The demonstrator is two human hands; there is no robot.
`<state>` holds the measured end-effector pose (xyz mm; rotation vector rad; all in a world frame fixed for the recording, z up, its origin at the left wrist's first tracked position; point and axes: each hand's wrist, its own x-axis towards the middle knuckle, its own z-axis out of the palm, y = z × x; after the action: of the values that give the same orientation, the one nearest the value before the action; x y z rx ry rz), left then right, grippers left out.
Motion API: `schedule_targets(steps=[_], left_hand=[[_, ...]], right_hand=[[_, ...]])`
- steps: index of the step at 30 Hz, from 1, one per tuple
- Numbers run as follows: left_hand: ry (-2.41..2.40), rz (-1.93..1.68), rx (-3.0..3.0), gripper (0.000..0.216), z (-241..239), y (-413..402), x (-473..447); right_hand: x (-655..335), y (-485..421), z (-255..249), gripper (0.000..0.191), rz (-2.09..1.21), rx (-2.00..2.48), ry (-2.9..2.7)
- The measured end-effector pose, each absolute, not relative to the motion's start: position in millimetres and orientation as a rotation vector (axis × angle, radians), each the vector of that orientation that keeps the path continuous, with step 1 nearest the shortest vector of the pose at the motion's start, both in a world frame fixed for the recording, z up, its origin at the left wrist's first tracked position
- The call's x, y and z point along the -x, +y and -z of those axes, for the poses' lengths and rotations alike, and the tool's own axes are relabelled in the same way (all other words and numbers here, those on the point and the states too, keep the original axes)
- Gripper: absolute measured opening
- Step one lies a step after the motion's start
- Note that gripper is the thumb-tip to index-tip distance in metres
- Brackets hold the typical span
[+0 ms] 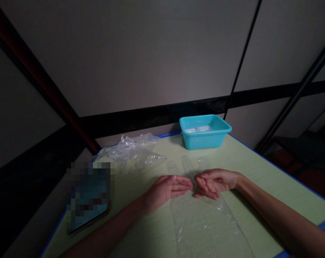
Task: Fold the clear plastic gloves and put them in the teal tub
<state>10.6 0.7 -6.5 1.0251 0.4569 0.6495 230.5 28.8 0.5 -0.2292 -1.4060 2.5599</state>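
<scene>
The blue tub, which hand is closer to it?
Right. The right hand lies almost straight in front of the blue tub, on the person's side of it. The left hand lies farther off to the left.

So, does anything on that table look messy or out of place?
Clear plastic bags lie in a crumpled heap at the far left, and a flat dark device sits right at the table's left edge, perhaps overhanging it. Nothing looks spilled.

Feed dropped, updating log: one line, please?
left hand: open, at clear plastic sheet | right hand: curled, on sheet | teal tub: far edge
</scene>
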Motion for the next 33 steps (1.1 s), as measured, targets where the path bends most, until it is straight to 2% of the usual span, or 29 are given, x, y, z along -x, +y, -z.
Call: schedule_targets(steps=[6, 12, 18, 26, 29, 31, 33], left_hand=[[0.327, -0.710, -0.939, 0.048, -7, 4, -10], [0.461, -0.608, -0.936, 0.046, 5, 5, -15], [0.458, -0.649, -0.930, 0.044, 9, 4, -17], [0.390, -0.707, -0.875, 0.048, -3, 7, -11], [0.355, -0.733, -0.866, 0.048, -5, 7, -9], [0.355, -0.697, -0.872, 0.049, -5, 8, -9], [0.371, -0.650, -0.884, 0.049, -5, 8, -9]], right_hand=[[-233, 26, -11, 0.034, -2.446, 0.166, -1.320], [-230, 28, 2, 0.036, -2.492, 0.347, -1.469], [-230, 27, 7, 0.034, -2.382, 0.418, -1.553], [-239, 23, -23, 0.030, -2.040, 0.477, -1.571], [-251, 3, -45, 0.023, -1.555, 0.705, -2.109], [-261, -18, -55, 0.019, -1.114, 0.792, -2.337], [-271, -42, -57, 0.019, -0.810, 0.811, -2.515]])
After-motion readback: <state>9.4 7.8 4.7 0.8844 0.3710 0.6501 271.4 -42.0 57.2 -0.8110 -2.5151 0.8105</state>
